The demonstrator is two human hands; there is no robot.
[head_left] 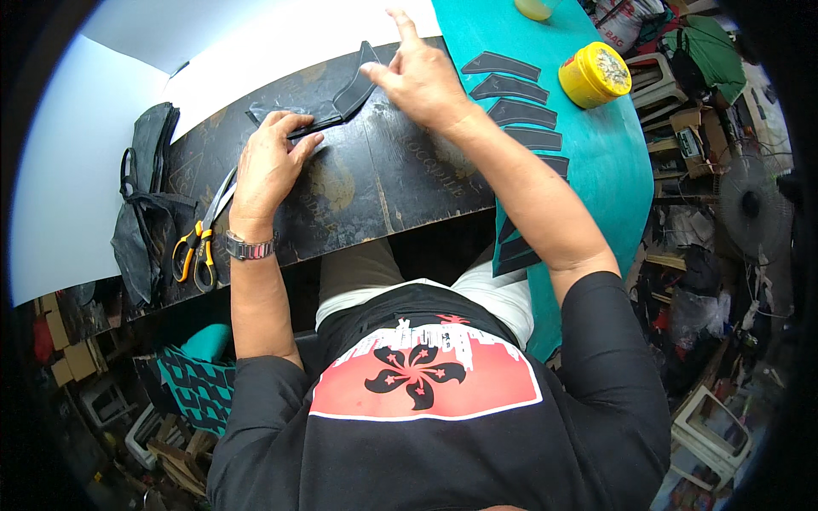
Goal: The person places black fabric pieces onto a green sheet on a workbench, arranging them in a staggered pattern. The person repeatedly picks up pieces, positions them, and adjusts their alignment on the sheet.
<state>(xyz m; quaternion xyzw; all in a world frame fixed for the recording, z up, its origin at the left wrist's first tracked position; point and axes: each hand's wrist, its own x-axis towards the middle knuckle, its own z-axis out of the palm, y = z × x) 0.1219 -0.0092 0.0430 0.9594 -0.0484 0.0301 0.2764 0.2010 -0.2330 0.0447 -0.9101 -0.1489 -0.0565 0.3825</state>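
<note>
Black curved piece [352, 92] is lying on the dark tabletop [349, 196] while I'm pinching its left end with my left hand [269, 160], best kept steady, my right hand [423, 83] holding thumb and forefinger wide apart, gripping nothing

The left hand [271, 160] hides part of the black workpiece [353, 95]. The right forearm [537, 187] partly covers some black cut pieces [515, 259]. The top edge crops a yellowish container [534, 8]; the contents [612, 68] of the yellow tub [581, 83] are too small to tell.
</note>
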